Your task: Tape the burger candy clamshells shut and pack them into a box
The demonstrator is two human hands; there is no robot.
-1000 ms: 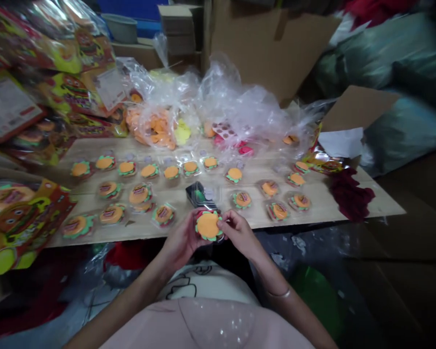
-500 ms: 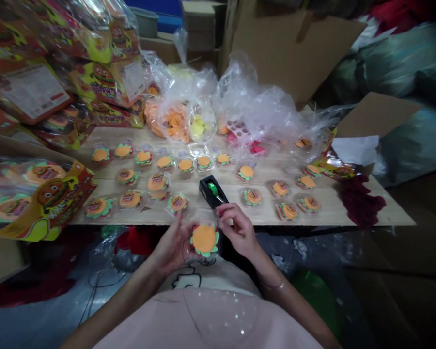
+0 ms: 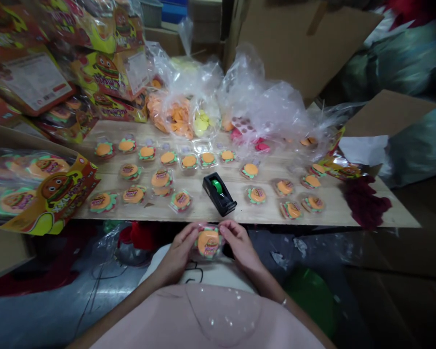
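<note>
Just off the table's front edge, I hold a packaged toy burger (image 3: 208,242) in both hands. It has an orange bun with printed lettering, green frills and a clear plastic case. My left hand (image 3: 179,254) pinches the case at its left side, fingers closed. On the opposite side, the fingers of my right hand (image 3: 241,245) close on its upper right edge. Beyond my hands stands a black tape dispenser (image 3: 221,198) with a green roll. Other packaged burgers surround it, one of them (image 3: 180,200) to its left and another (image 3: 256,195) to its right.
An open display box (image 3: 58,194) of burgers sits at the left, with stacked printed boxes (image 3: 109,72) behind. Clear bags (image 3: 181,111) of orange and yellow pieces line the table's back. A dark red cloth (image 3: 365,201) lies at the right edge.
My right hand has come down from beside the tape dispenser onto the burger's case. The burger's top was plain orange; printed lettering now shows on it. My left hand still holds the case.
</note>
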